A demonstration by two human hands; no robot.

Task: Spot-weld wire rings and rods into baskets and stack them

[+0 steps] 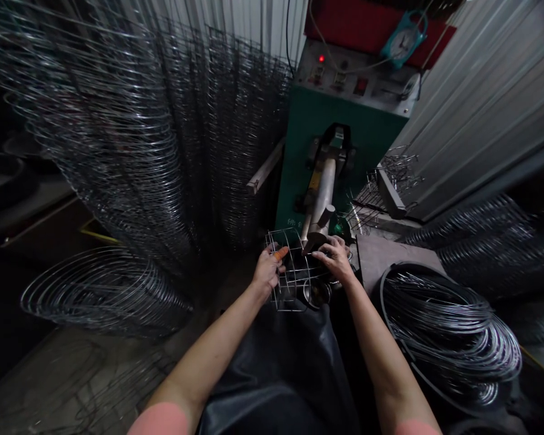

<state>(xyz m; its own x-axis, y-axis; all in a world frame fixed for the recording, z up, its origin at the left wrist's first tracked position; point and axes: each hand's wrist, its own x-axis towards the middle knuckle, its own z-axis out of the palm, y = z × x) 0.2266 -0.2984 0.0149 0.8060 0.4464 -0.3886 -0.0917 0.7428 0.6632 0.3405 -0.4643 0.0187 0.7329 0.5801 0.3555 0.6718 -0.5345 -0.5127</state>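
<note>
A small wire basket (292, 281) of thin metal rods is held at the lower tip of a spot welder's arm (324, 190). My left hand (267, 270), with an orange cover on one finger, is closed on the basket's left side. At the right of the welder tip, my right hand (338, 257) has its fingers bent in at the basket's right-hand wires; part of its grip is hidden. Below the tip, between my forearms, sits a round metal bowl (317, 292) with small contents too dark to make out.
The green welder cabinet (340, 112) carries a lit red lamp and a teal clock (403, 39). Tall stacks of wire rings (131, 121) rise on the left. Coiled wire hoops (448, 326) fill a round tub at right, near a flat board (396, 260).
</note>
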